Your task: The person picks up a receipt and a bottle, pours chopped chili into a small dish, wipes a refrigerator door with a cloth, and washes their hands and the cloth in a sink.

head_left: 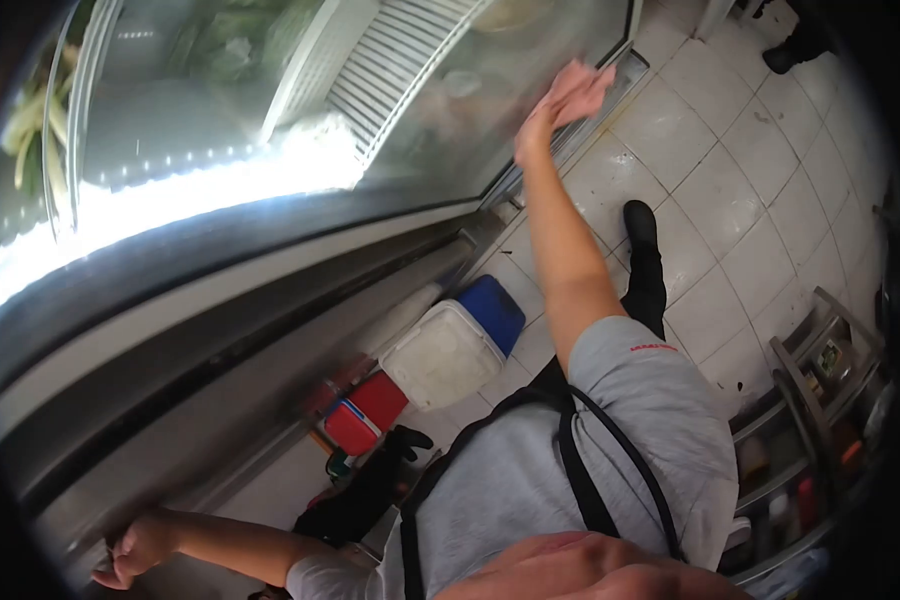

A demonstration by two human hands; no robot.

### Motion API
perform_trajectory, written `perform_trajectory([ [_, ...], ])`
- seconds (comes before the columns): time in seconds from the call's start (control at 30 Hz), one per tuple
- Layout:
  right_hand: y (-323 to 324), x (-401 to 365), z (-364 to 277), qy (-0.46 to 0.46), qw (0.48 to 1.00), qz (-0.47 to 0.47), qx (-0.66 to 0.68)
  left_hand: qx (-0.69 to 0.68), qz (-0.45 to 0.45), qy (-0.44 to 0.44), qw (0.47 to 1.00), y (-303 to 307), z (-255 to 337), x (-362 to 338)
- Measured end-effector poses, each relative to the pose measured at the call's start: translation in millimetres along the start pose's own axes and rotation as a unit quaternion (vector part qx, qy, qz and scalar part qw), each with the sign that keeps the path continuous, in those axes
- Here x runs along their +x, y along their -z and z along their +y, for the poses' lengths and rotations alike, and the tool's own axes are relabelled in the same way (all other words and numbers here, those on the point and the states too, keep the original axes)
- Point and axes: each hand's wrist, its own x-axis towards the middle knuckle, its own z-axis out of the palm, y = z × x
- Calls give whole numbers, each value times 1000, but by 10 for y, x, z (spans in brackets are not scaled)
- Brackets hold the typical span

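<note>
My right hand [536, 132] is stretched far forward, closed on a pink cloth [576, 94]. The cloth lies against the lower edge of a large glass panel [440, 130] of a lit display cabinet, near its corner. Far off at the lower left, my left hand [140, 550] is curled at the cabinet's metal side, the fingers bent around something pale that I cannot make out. Behind the glass, a white slatted rack [400, 65] and blurred green leaves show, along with a glaring light strip [220, 195].
Beside the cabinet's base stand a white lidded tub [443, 355], a blue container [492, 315] and a red box [367, 412]. At right is a metal rack [820, 400] with assorted items. Another person's dark shoe [798, 48] shows on the white tiled floor [740, 200].
</note>
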Motion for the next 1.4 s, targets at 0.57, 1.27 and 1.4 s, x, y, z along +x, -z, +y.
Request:
perform_trajectory([
  [0.57, -659, -3404, -1609, 605, 739, -257, -147, -46, 13, 72, 996, -89, 508, -37],
  [1.27, -1271, -1859, -4665, 702, 706, -97, 7, 146, -68, -66, 985, -37, 530, 17],
  [1.4, -1520, -2045, -5335, 767, 624, -111, -101, 162, -63, -103, 979, -45, 481, 5],
])
